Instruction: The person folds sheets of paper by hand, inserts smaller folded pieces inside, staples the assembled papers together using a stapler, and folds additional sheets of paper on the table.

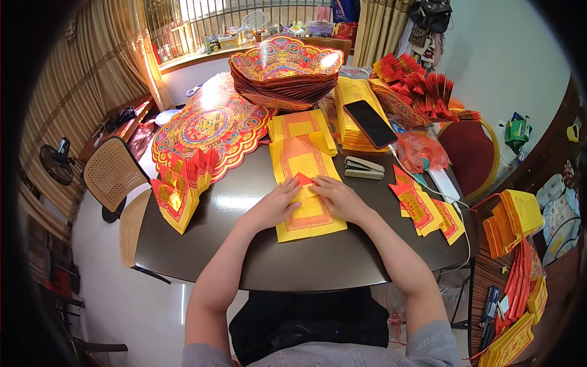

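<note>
A yellow paper sheet [304,229] with a red printed border lies before me on the dark table. On it, between my hands, is a small folded paper piece with a red pointed top [302,178]. My left hand [276,203] is closed on the left side of this piece, its fingertips pressed to the paper. From the right, my right hand [342,200] grips the other side, fingers bent over the fold. What lies beneath both palms is hidden. More yellow printed sheets [296,125] lie just behind.
A stack of red patterned paper bowls [284,67] stands at the back, beside flat scalloped sheets [211,131]. Folded red-and-yellow papers sit left [183,189] and right [425,208]. A stapler [364,168] and a phone [370,124] with a white cable are to the right.
</note>
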A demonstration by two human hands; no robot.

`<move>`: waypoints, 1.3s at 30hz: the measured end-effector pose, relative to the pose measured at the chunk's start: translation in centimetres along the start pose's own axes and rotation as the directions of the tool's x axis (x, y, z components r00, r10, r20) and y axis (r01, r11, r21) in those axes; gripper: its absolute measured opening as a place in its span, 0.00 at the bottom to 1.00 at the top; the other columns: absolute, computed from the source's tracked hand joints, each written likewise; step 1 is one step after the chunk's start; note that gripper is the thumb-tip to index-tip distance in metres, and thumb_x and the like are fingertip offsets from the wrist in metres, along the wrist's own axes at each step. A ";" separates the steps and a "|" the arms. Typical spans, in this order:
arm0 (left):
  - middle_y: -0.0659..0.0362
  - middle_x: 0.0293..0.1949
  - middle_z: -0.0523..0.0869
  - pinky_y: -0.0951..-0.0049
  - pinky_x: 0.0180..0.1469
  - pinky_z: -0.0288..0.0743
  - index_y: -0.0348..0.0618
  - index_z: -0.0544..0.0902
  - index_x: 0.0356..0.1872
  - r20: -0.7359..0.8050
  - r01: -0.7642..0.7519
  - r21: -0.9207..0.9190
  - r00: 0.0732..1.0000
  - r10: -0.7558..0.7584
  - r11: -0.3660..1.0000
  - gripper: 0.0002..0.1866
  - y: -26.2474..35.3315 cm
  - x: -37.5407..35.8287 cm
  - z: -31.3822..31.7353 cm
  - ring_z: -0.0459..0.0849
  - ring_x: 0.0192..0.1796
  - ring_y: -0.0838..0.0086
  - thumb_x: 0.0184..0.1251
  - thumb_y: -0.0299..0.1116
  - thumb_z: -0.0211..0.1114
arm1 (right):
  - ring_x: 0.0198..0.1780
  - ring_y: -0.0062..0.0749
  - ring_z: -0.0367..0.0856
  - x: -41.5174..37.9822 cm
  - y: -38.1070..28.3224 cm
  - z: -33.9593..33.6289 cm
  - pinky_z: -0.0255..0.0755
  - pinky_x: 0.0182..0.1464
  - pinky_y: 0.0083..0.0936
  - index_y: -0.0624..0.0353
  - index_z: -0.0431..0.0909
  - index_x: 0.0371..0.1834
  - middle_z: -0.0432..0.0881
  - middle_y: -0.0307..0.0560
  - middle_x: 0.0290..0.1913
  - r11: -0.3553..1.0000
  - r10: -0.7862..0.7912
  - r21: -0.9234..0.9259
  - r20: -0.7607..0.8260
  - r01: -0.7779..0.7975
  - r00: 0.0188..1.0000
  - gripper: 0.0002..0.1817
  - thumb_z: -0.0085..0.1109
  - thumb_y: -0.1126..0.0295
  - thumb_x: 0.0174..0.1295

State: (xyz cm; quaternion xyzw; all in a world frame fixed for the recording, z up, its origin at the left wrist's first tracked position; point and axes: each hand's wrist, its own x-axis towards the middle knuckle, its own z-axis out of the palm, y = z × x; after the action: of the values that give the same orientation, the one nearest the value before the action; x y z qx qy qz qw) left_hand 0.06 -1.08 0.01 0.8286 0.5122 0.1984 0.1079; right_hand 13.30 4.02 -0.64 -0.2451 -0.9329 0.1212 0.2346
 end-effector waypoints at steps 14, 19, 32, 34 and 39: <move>0.57 0.35 0.55 0.83 0.36 0.50 0.36 0.58 0.29 -0.005 0.057 -0.101 0.998 -0.058 0.993 0.13 0.0 0.1 -0.3 0.53 0.38 0.71 0.35 0.25 0.39 | 0.35 0.26 0.54 -0.1 -0.2 -0.2 0.52 0.32 0.15 0.60 0.60 0.23 0.59 0.40 0.31 0.998 -0.047 -0.044 0.006 0.047 0.999 0.11 0.36 0.78 0.30; 0.57 0.34 0.58 0.83 0.33 0.53 0.36 0.60 0.27 -0.022 0.071 -0.168 0.997 -0.075 0.983 0.12 -0.1 0.1 -0.4 0.56 0.36 0.70 0.34 0.23 0.39 | 0.35 0.26 0.54 -0.1 -0.1 0.0 0.51 0.33 0.15 0.60 0.60 0.24 0.59 0.40 0.31 0.998 -0.057 -0.027 0.003 0.057 0.998 0.11 0.36 0.77 0.30; 0.56 0.29 0.62 0.82 0.32 0.54 0.35 0.63 0.23 -0.103 0.006 -0.213 0.994 -0.029 0.977 0.10 -0.5 0.2 0.2 0.58 0.34 0.70 0.32 0.22 0.40 | 0.34 0.27 0.55 -0.2 -0.8 -0.6 0.50 0.34 0.15 0.60 0.60 0.24 0.59 0.40 0.31 0.997 -0.064 -0.048 0.035 0.066 0.997 0.11 0.36 0.77 0.31; 0.56 0.28 0.63 0.82 0.31 0.55 0.34 0.63 0.21 -0.136 -0.008 -0.209 0.991 -0.021 0.978 0.09 -0.4 0.2 0.0 0.60 0.33 0.70 0.31 0.21 0.40 | 0.34 0.27 0.55 -0.1 -0.6 -0.4 0.51 0.33 0.15 0.60 0.60 0.24 0.60 0.40 0.30 0.996 -0.075 -0.042 0.025 0.076 0.997 0.11 0.36 0.77 0.31; 0.56 0.25 0.64 0.82 0.29 0.55 0.35 0.63 0.19 -0.199 0.020 -0.268 0.977 -0.075 0.963 0.08 -0.6 0.5 0.4 0.61 0.29 0.69 0.29 0.21 0.42 | 0.34 0.27 0.55 0.1 -0.2 0.2 0.51 0.32 0.15 0.61 0.61 0.23 0.60 0.40 0.30 0.996 -0.085 -0.015 -0.006 0.085 0.996 0.11 0.36 0.78 0.31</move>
State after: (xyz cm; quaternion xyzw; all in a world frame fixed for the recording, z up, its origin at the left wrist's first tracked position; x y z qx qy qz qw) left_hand -0.07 -0.34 -0.46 0.7689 0.5093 0.3479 0.1684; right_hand 13.05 3.83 -0.68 -0.2074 -0.9425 0.1037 0.2408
